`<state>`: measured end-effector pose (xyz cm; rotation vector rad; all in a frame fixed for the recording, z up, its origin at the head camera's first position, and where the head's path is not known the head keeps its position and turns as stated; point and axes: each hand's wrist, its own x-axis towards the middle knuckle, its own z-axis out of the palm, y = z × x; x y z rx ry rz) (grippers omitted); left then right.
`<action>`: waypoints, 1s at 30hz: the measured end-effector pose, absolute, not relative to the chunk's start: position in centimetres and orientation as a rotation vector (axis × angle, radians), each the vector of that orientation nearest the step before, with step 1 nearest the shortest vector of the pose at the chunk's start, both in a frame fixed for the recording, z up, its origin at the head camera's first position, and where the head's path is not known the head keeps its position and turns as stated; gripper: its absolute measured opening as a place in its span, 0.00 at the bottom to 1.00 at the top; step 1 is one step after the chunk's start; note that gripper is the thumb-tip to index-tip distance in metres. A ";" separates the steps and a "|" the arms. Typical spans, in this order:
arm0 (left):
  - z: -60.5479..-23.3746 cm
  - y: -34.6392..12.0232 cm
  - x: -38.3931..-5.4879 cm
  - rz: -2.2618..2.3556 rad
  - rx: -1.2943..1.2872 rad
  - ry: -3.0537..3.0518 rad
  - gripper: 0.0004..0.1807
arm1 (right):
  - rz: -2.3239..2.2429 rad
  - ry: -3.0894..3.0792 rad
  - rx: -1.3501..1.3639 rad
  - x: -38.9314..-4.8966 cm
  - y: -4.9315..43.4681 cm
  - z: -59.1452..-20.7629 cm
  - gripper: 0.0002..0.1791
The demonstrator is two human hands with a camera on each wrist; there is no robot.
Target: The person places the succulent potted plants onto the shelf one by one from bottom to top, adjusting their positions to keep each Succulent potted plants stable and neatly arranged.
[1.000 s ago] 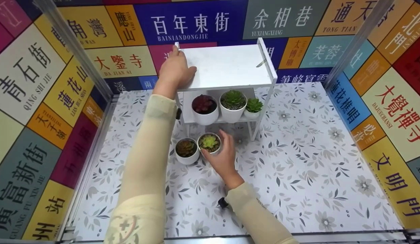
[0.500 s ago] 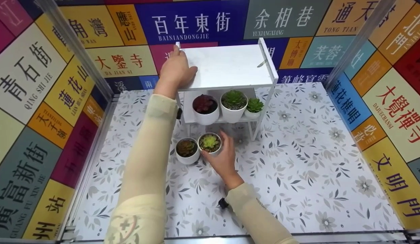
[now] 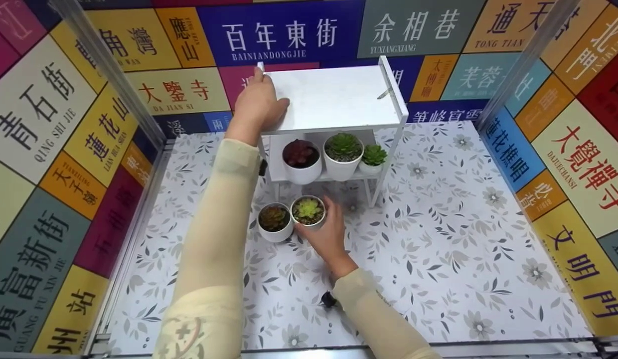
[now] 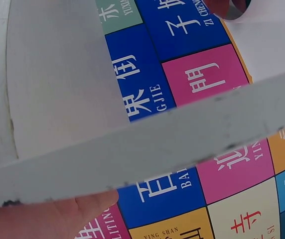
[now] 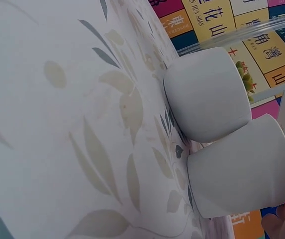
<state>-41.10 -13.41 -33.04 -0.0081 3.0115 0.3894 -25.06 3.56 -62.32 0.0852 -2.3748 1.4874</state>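
Note:
My left hand (image 3: 259, 107) grips the left side rail of a small white two-tier shelf (image 3: 334, 94), its thumb over the top board; in the left wrist view the rail (image 4: 147, 137) crosses the hand. On the tabletop in front of the shelf, my right hand (image 3: 329, 237) holds a potted light-green succulent (image 3: 309, 212) between thumb and fingers. A potted brownish succulent (image 3: 274, 222) stands just left of it. Both white pots stand side by side in the right wrist view, the held pot (image 5: 242, 169) nearer the fingertips (image 5: 282, 221).
On the lower tier stand a dark red succulent (image 3: 301, 162), a larger green one (image 3: 343, 154) and a small green one (image 3: 374, 158), all in white pots. A leaf-patterned cloth (image 3: 453, 259) covers the table. Sign-printed panels (image 3: 289, 32) enclose the back and sides.
My right hand's thumb and fingers have drawn in slightly round the light-green succulent's pot. The left hand, the shelf and the pots have stayed in place.

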 end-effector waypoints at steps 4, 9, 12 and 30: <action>-33.1 -13.4 -41.2 0.396 -0.013 3.009 0.48 | 1.503 -2.387 0.074 -25.1 3.6 -62.4 0.56; -33.1 -13.4 -41.2 0.396 -0.021 3.010 0.48 | 1.511 -2.383 0.068 -25.3 3.6 -62.8 0.57; -33.1 -13.3 -41.2 0.398 -0.020 3.011 0.48 | 1.516 -2.381 0.057 -25.5 3.5 -63.0 0.57; -32.8 -13.4 -40.9 0.401 -0.025 2.990 0.48 | 1.729 -2.388 0.013 -25.6 3.4 -64.1 0.58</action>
